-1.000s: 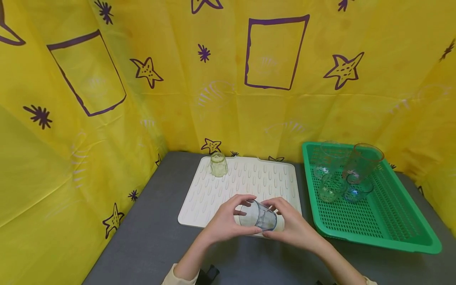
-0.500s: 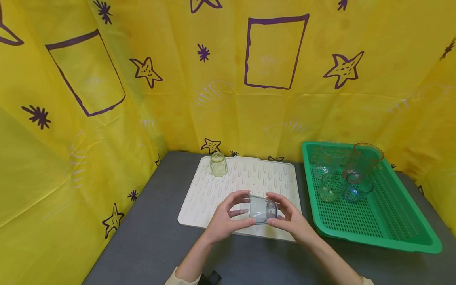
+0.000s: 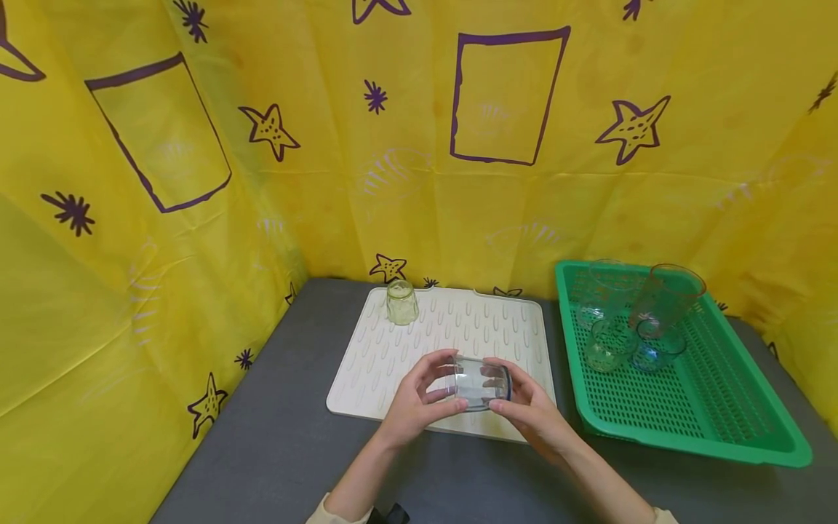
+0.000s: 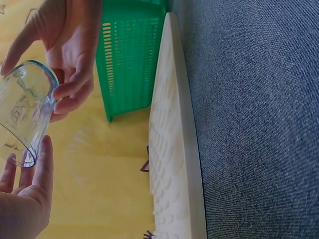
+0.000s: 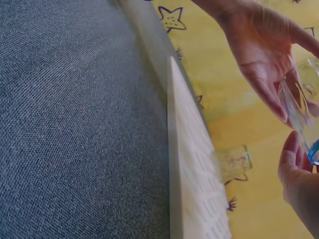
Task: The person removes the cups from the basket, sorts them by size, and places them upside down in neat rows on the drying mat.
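Observation:
A clear drinking glass with a bluish end [image 3: 476, 382] lies on its side in the air, above the front part of the white drying mat [image 3: 452, 327]. My left hand [image 3: 415, 404] holds its left end, thumb in front and fingers behind. At the bluish end, my right hand [image 3: 533, 407] pinches the glass between thumb and fingers. The left wrist view shows the glass [image 4: 22, 107] spanning the gap between both hands. Upside down at the mat's back left stands a small yellow-green glass [image 3: 402, 303].
A green plastic basket [image 3: 694, 444] stands right of the mat. In its back left part are several glasses, including a tall pinkish one [image 3: 664, 298] and a small blue-tinted one [image 3: 657, 348]. Yellow patterned cloth [image 3: 406, 189] hangs behind and at the sides of the dark grey table [image 3: 262, 437].
The glass has turned from a tilt, bluish end low, to nearly level. My right hand has shifted up slightly with that end. The basket and the yellow-green glass have stayed put.

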Available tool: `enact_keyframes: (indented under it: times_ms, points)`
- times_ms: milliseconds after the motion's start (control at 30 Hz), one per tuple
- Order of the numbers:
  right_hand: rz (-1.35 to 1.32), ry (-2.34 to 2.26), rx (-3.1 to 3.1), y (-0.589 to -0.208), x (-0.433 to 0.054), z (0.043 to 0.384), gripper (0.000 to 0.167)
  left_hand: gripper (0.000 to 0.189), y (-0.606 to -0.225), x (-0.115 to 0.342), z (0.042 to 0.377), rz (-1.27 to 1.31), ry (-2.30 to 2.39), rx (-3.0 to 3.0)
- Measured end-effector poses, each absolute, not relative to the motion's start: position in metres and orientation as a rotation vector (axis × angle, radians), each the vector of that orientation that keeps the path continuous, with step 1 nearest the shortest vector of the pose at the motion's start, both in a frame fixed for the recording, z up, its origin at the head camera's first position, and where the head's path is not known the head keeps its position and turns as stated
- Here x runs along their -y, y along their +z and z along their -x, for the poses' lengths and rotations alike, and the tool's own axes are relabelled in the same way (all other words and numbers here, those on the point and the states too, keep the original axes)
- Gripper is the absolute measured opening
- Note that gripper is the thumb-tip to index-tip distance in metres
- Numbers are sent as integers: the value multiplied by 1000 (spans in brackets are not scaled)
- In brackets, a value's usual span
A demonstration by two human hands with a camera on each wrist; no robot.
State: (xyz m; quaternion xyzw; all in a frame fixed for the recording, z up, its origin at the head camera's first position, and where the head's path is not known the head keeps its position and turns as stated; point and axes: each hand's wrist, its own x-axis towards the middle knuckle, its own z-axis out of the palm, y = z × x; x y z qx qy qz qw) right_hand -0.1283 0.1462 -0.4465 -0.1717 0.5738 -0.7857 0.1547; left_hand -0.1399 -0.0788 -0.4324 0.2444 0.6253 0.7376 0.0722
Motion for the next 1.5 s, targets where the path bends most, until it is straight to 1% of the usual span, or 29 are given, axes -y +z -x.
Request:
enact_keyframes:
  times_ms: [133, 367, 600, 800, 1000, 1133, 1300, 1500]
  points:
    - [433, -2249, -1634, -445, -144, 129, 53, 64, -433, 81, 140, -731, 2216, -1874]
    - [321, -2236, -1671, -442, -136, 131, 60, 65, -432, 87, 141, -688, 2182, -1898]
    - [206, -2268, -1732, -438, -127, 141, 65, 73, -435, 102, 145, -594, 2072, -2132]
    - [75, -2261, -1864, -433, -124, 160, 64, 80, -446, 128, 155, -446, 1906, -2511]
    - [-39, -2186, -2057, -434, -116, 184, 68, 89, -457, 158, 160, -171, 1661, -2810]
    - [-109, -2100, -2204, -434, -108, 200, 72, 95, -462, 174, 162, -28, 1467, -2894]
    - [-153, -1973, -2379, -434, -97, 222, 75, 102, -467, 187, 161, 32, 1290, -2930]
    - [-170, -1851, -2536, -438, -85, 248, 76, 103, -473, 193, 155, 31, 1198, -2940]
